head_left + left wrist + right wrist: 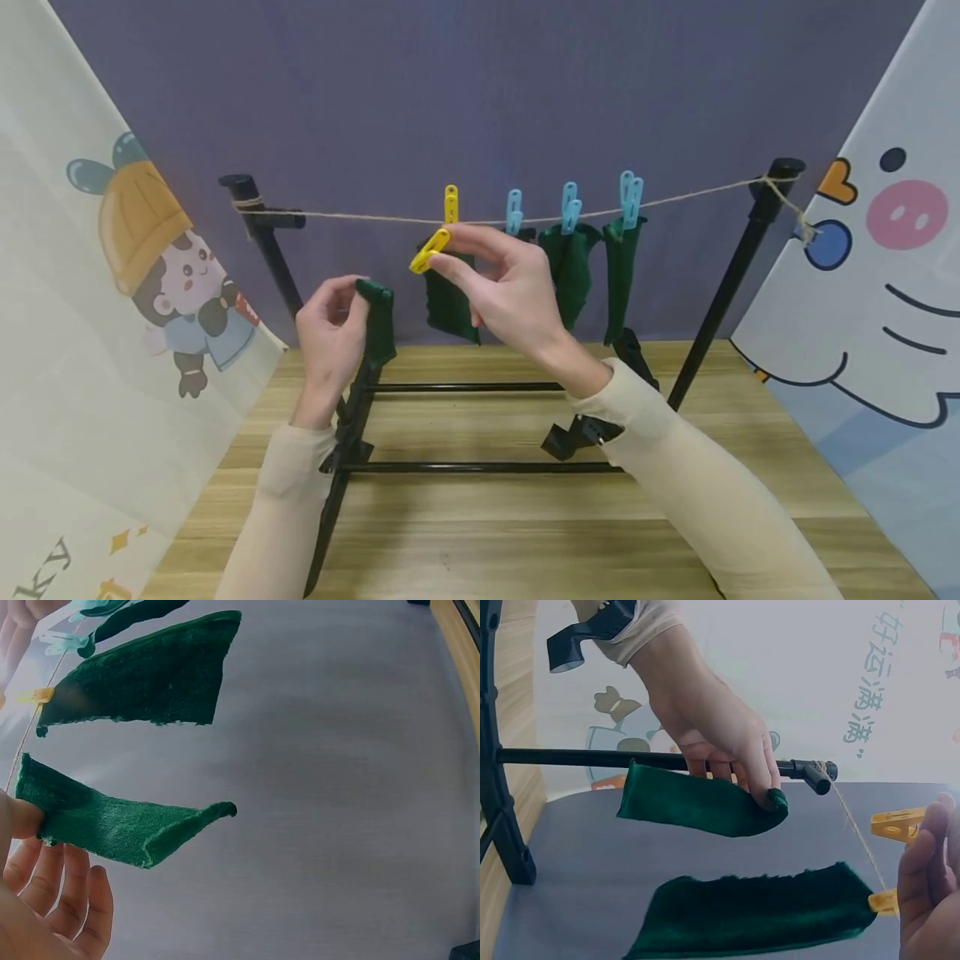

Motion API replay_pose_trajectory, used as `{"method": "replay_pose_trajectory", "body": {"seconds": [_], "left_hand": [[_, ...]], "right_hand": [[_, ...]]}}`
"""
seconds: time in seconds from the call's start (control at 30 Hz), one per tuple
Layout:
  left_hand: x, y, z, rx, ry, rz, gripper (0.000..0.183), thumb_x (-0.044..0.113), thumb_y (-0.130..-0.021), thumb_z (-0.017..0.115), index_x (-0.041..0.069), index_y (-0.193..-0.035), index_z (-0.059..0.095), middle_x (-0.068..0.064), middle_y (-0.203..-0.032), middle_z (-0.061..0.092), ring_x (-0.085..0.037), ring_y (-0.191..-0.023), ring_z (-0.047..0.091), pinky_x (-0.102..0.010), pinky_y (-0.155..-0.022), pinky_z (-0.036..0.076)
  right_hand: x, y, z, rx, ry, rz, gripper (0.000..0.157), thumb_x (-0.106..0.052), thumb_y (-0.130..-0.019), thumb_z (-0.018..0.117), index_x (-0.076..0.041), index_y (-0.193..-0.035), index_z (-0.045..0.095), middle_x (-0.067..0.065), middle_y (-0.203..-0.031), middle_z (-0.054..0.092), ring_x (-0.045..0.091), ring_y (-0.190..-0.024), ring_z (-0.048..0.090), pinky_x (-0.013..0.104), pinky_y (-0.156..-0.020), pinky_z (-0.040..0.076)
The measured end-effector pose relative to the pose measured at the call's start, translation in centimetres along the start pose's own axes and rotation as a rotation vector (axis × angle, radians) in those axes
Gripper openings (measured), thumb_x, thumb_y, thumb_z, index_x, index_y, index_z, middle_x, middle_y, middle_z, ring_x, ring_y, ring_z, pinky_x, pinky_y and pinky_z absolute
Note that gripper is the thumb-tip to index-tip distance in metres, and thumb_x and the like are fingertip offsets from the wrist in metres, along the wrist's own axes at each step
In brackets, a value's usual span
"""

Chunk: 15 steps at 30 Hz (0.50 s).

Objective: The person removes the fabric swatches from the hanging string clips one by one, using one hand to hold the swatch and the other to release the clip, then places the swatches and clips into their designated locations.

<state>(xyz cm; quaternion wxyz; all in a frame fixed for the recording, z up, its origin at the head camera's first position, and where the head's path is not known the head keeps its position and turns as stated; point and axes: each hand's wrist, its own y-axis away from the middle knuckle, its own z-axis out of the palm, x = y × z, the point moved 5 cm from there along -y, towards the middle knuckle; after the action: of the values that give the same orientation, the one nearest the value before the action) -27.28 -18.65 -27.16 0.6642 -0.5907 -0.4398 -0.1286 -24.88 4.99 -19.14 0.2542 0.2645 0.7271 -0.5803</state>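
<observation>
My left hand point(332, 337) pinches the top edge of a small dark green cloth point(381, 325), which hangs below the line on the left side. In the left wrist view that cloth point(127, 817) sticks out from between thumb and fingers. Between thumb and index finger, my right hand point(517, 292) holds a yellow clothespin point(430, 252) just in front of the twine point(337, 217). Another yellow clothespin point(451, 204) grips a second green cloth point(452, 304) on the twine, partly hidden behind my right hand. Farther right, green cloths point(573, 275) hang from light blue clothespins point(570, 208).
The twine is tied between a left black post point(273, 258) and a right black post point(731, 283). Black crossbars point(480, 468) join the rack's base on the wooden table point(487, 542). A purple-grey backdrop point(480, 100) stands behind, with printed cartoon panels point(885, 250) at the sides.
</observation>
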Motion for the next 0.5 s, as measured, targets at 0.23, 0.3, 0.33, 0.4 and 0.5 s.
{"method": "replay_pose_trajectory", "body": {"seconds": [0.23, 0.3, 0.33, 0.4, 0.5], "left_hand": [[-0.2, 0.7, 0.0, -0.021, -0.005, -0.019, 0.016, 0.011, -0.103, 0.069, 0.002, -0.113, 0.078, 0.025, -0.086, 0.071, -0.002, -0.076, 0.066, -0.016, -0.07, 0.053], [-0.3, 0.9, -0.1, -0.028, -0.002, -0.017, 0.016, 0.009, -0.103, 0.068, 0.002, -0.113, 0.077, 0.026, -0.086, 0.071, -0.002, -0.077, 0.066, -0.016, -0.07, 0.052], [-0.4, 1.0, -0.1, -0.032, -0.001, -0.015, 0.016, 0.009, -0.103, 0.068, 0.001, -0.113, 0.077, 0.026, -0.086, 0.071, -0.002, -0.077, 0.066, -0.016, -0.07, 0.052], [-0.5, 1.1, -0.2, -0.035, 0.003, -0.007, 0.016, 0.007, -0.102, 0.067, 0.002, -0.114, 0.077, 0.025, -0.086, 0.071, -0.002, -0.077, 0.065, -0.016, -0.07, 0.052], [-0.7, 1.4, -0.3, -0.033, 0.01, 0.003, 0.018, 0.003, -0.102, 0.066, 0.002, -0.116, 0.077, 0.024, -0.085, 0.071, -0.002, -0.075, 0.064, -0.015, -0.069, 0.051]], "right_hand": [[1.2, 1.6, -1.1, -0.001, -0.013, 0.039, 0.036, -0.011, -0.095, 0.081, -0.009, -0.13, 0.073, 0.006, -0.121, 0.08, 0.022, -0.039, 0.054, 0.033, -0.04, 0.045], [1.5, 2.1, -1.4, -0.002, -0.007, 0.042, 0.036, -0.011, -0.095, 0.081, -0.009, -0.13, 0.072, 0.006, -0.122, 0.079, 0.021, -0.039, 0.054, 0.032, -0.039, 0.044], [1.7, 2.3, -1.5, -0.004, -0.007, 0.045, 0.036, -0.011, -0.095, 0.082, -0.009, -0.13, 0.072, 0.006, -0.122, 0.079, 0.02, -0.038, 0.054, 0.032, -0.039, 0.044], [1.9, 2.7, -1.7, -0.005, -0.006, 0.045, 0.036, -0.01, -0.095, 0.082, -0.008, -0.129, 0.071, 0.007, -0.121, 0.08, 0.021, -0.038, 0.053, 0.032, -0.039, 0.043], [2.4, 3.3, -2.0, -0.006, -0.016, 0.049, 0.035, -0.008, -0.094, 0.082, -0.007, -0.128, 0.072, 0.009, -0.12, 0.08, 0.023, -0.037, 0.051, 0.031, -0.039, 0.042]]}}
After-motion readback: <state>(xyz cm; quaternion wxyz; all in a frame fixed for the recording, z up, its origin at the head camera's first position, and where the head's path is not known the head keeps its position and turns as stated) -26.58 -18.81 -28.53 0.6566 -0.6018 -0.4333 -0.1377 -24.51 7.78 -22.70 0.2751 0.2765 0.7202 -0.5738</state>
